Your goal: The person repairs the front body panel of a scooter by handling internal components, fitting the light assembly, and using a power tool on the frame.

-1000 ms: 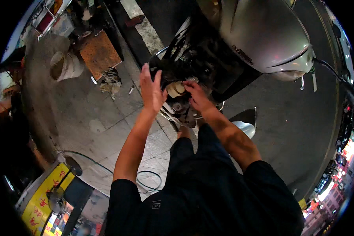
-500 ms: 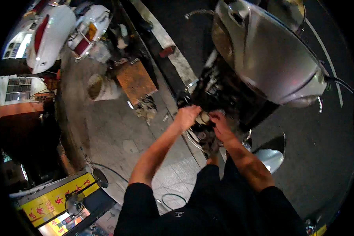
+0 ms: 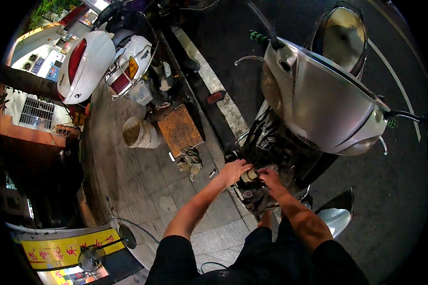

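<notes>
Gripping a small pale cylindrical part (image 3: 248,175) between left hand (image 3: 234,170) and right hand (image 3: 271,179), fingers curled, inside the silver scooter's (image 3: 318,104) exposed dark engine bay (image 3: 271,147)

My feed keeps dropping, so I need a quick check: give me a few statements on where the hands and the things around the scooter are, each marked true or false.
1. Both hands are on a small pale part in the opened scooter. True: the left hand and right hand meet at the pale part in the exposed engine area.
2. The scooter's grey seat is shut flat. False: the seat is tipped up.
3. A pale bucket stands beside an orange-brown mat. True: the bucket is left of the mat.
4. The crumpled rag is in the left hand. False: the rag lies on the pavement.
</notes>
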Action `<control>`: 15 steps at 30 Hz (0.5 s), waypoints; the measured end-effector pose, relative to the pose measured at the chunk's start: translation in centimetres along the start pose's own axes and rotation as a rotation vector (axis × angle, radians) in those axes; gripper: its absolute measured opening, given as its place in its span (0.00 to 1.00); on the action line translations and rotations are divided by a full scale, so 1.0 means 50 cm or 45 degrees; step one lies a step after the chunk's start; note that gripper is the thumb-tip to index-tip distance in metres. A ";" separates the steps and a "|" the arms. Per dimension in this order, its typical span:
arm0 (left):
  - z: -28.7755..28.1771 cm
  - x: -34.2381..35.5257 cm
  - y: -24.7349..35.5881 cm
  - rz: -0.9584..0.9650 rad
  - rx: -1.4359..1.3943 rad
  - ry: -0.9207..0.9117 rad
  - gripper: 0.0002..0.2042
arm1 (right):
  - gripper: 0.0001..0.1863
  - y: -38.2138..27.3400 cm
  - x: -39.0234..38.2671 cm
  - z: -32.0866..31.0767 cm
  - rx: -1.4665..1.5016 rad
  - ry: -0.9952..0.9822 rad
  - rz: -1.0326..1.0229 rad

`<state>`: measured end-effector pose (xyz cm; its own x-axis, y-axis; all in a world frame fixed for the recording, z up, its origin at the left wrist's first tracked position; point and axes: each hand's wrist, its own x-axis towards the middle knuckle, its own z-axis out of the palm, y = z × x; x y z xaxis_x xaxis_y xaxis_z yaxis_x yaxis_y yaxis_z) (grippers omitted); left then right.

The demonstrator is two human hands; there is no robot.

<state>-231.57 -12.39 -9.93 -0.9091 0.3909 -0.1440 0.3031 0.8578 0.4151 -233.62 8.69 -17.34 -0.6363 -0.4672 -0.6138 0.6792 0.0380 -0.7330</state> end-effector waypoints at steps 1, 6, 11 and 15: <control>-0.001 -0.004 -0.002 0.006 -0.001 -0.004 0.23 | 0.14 -0.002 -0.002 0.003 0.005 0.006 0.000; 0.025 -0.098 -0.073 0.077 0.033 0.004 0.25 | 0.13 -0.011 -0.015 0.049 -0.006 -0.149 -0.367; -0.029 -0.108 0.037 -0.637 -0.401 0.504 0.26 | 0.21 -0.004 0.014 0.038 -0.270 -0.026 -0.184; 0.079 -0.113 0.066 -1.244 -1.297 0.841 0.39 | 0.24 0.029 0.035 0.060 -0.256 -0.027 -0.277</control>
<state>-224.31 -10.46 -11.30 -0.6731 -0.6093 -0.4192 -0.5256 -0.0046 0.8507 -232.68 5.29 -18.59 -0.7495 -0.5020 -0.4314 0.4405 0.1082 -0.8912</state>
